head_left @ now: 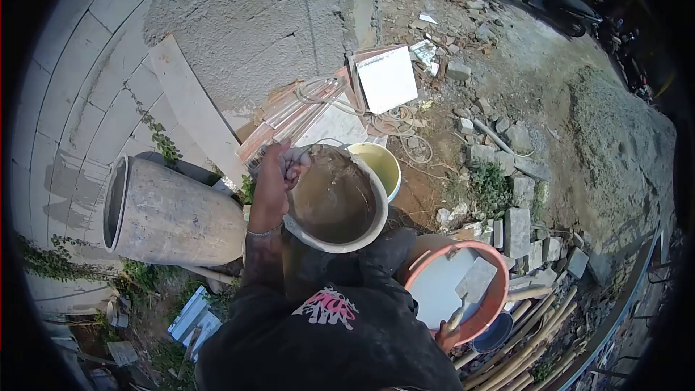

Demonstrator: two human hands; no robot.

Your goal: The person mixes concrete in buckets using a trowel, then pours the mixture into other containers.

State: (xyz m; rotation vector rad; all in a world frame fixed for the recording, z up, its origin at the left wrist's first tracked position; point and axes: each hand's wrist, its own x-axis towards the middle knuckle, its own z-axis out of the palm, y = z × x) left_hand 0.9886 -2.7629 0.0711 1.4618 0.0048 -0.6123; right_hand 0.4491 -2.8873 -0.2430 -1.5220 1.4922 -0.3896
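My left hand [288,164] is closed at the rim of a grey bucket [378,226], where its thin wire handle meets the fingers. Murky brown contents, apparently water, fill the view inside the bucket. Behind it, partly covered, stands a pale yellow bucket [391,172]. On the other side, my right hand [447,337] grips the handle of a trowel [476,280] at the edge of an orange tub [418,266]. The trowel's flat grey blade lies over the tub, which contains something pale and smooth. Part of the right hand is hidden beside the tub wall.
A large grey barrel [181,210] lies at the left by the block wall [79,94]. Tiles [387,80] lean near a coiled hose [416,146]. Broken blocks [517,232], bamboo poles [532,351], a dark blue bucket [494,334] and a sand heap [615,152] are at the right.
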